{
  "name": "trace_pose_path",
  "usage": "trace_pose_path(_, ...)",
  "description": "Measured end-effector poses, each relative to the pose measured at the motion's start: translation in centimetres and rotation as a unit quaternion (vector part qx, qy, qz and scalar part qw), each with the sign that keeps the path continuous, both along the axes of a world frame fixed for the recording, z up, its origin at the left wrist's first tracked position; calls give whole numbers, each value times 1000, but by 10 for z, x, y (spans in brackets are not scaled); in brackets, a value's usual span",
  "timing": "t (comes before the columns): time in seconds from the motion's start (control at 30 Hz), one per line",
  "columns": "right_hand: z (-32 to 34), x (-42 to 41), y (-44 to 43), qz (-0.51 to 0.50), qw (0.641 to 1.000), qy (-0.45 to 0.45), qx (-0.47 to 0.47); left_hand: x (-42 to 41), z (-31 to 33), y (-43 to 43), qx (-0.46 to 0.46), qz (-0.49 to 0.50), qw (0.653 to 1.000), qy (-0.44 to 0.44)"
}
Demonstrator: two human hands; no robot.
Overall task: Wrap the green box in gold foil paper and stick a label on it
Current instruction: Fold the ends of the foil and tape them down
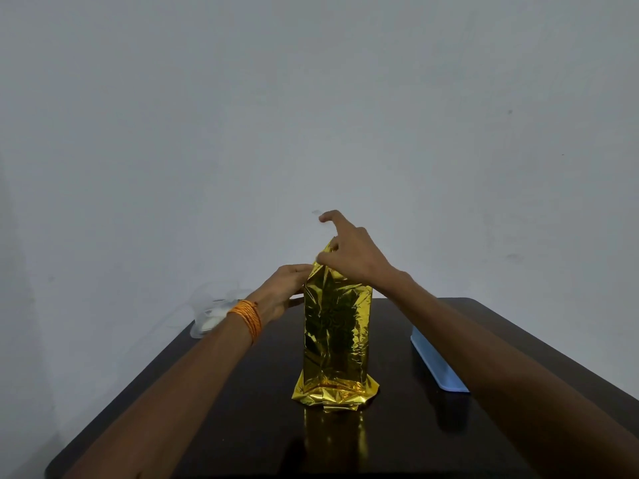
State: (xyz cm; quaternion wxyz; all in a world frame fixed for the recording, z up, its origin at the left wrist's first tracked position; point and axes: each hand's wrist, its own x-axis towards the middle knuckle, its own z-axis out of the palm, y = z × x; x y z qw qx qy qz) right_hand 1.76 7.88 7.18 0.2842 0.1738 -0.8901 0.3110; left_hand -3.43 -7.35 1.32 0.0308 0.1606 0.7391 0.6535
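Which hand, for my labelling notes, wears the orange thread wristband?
The left hand, at the tall gold-foil-wrapped box's side; the right hand's wrist is bare.

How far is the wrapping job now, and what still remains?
Done: the gold foil covers the sides of the upright package, and its bottom end lies gathered on the table. In hand: the right hand pinches the loose top end while the left hand holds the upper side. Left: closing the top; no label is visible.

Before you on the table (242, 426): wrapped box (335, 333) upright at centre, your left hand (287, 292) holding its left side, right hand (349, 254) pinching its top, tray (435, 364) to its right, plastic bag (211, 312) at the far-left corner.
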Motion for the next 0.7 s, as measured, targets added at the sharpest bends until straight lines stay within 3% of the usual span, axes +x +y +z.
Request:
trace_pose_path(0.13, 6, 3, 0, 19, 986, -30, -164, 3, 0, -2, 1, -8, 1000, 3)
trace_pose_path(0.3, 12, 4, 21, 88, 907, -74, -405, 3, 0, -3, -10, 5, 1000, 16)
trace_pose_path(0.37, 9, 5, 37, 63, 919, -59, -384, 1, 0, -5, -32, 8, 999, 31)
trace_pose_path(0.47, -14, 5, 52, 4, 967, -91, -238, 4, 4, -7, -52, -4, 998, 42)
trace_pose_path(0.57, -37, 6, 60, 47, 971, -138, -192, 5, 10, -6, -72, -27, 996, 45)
trace_pose_path(0.7, -37, 4, 65, 57, 977, -119, -169, 6, 18, 0, -118, -32, 990, 64)
